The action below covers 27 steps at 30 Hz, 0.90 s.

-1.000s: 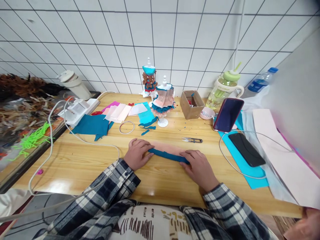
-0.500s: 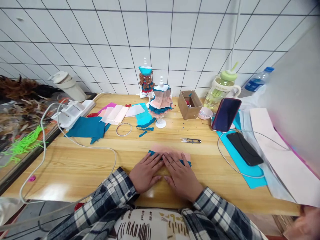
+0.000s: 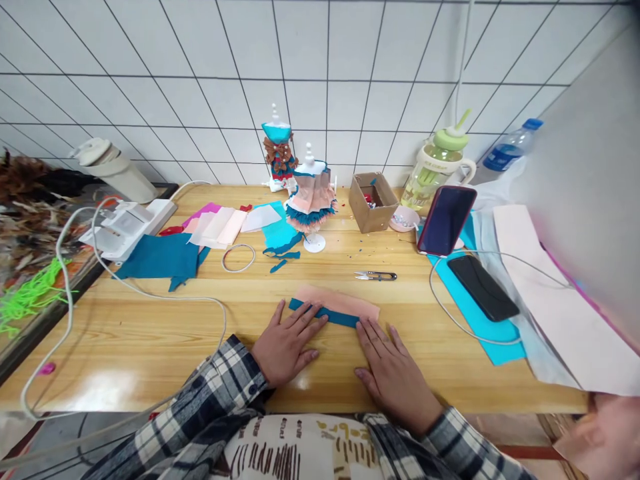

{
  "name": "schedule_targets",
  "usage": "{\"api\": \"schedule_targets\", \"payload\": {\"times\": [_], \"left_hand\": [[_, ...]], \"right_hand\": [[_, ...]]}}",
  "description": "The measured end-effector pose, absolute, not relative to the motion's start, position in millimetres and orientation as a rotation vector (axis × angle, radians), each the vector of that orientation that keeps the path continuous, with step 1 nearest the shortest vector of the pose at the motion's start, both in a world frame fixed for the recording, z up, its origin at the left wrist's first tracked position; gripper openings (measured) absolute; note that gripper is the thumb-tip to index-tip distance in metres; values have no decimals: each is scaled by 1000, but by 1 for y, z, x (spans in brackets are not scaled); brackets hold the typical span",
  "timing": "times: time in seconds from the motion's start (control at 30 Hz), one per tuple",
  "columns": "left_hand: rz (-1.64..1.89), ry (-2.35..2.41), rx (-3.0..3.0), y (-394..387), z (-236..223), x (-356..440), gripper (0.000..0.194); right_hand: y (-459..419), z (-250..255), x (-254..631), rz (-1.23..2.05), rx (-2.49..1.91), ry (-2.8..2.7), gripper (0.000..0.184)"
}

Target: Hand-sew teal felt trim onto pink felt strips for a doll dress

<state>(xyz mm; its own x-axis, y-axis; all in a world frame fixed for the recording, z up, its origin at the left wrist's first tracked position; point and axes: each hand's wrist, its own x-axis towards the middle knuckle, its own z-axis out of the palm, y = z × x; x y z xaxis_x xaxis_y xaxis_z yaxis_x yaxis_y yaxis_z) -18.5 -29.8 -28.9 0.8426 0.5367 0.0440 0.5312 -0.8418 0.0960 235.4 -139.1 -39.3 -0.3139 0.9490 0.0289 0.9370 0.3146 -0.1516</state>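
Observation:
A strip of pink crepe paper [image 3: 340,299] lies on the table, with a teal paper strip [image 3: 337,317] along its near edge. My left hand [image 3: 287,343] rests flat near the left end, its fingertips on the teal strip. At the right end, the fingertips of my right hand [image 3: 393,365] touch the teal strip, palm down. Both hands have their fingers stretched out and hold nothing. Thread snips [image 3: 376,275] lie just beyond the strips. Farther back stands a small white dress form [image 3: 311,193] wearing a pink and teal ruffled paper dress.
Teal paper [image 3: 163,259] and a white power strip [image 3: 127,230] are at left, with a cable looping forward. A bracelet-like ring [image 3: 239,258] lies mid-table. A cardboard box [image 3: 374,203], a propped phone [image 3: 447,220] and a dark phone [image 3: 483,288] are at right.
My right hand has slid to the right, away from my left, uncovering the middle of the teal strip. The view has shifted slightly.

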Motion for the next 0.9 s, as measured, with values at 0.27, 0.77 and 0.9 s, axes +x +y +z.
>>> {"api": "schedule_targets", "payload": {"times": [0.27,0.77,0.9], "left_hand": [[240,861,2926,-34,-25,-18,59],[438,831,2701,-13,-21,33,33],[429,831,2679,-16,-21,33,24]], "right_hand": [[-131,-19,255,227,-1803,-2127,50],[-109,-17,247,325,-1858,-1950,14],[-104,-20,245,340,-1929,-1935,17]]}}
